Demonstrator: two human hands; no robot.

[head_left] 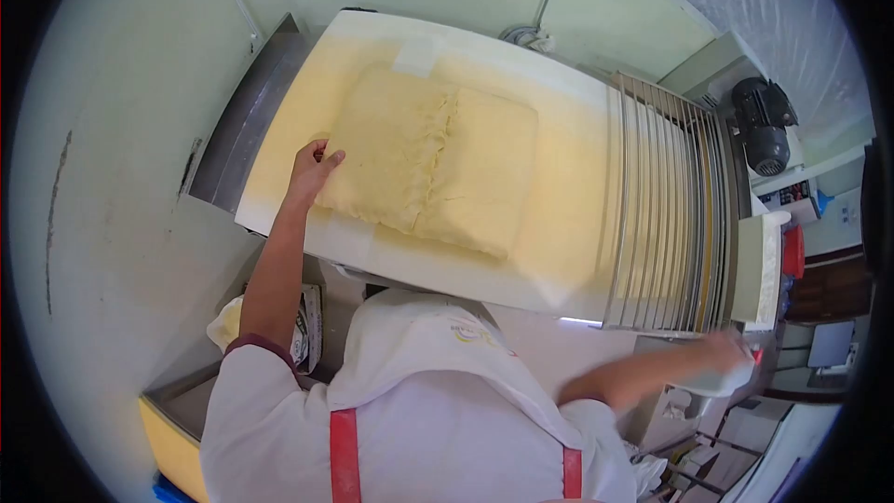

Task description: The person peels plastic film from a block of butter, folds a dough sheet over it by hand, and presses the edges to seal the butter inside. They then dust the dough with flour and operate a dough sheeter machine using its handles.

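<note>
A thick slab of pale yellow dough lies on the white belt of a dough sheeter. Its two sides are folded inward and meet in a ragged seam running down the slab. My left hand is at the slab's left edge, fingers curled and thumb over the rim, pinching the dough there. Stretched out to the right, my right hand is smeared by motion. It is close to a red knob or button at the machine's near side; whether it touches that part cannot be made out.
A metal bar guard covers the belt's right part, beside a black motor. A grey metal tray end borders the belt's left. Walls rise at the left and back. A box stands below the belt's front edge.
</note>
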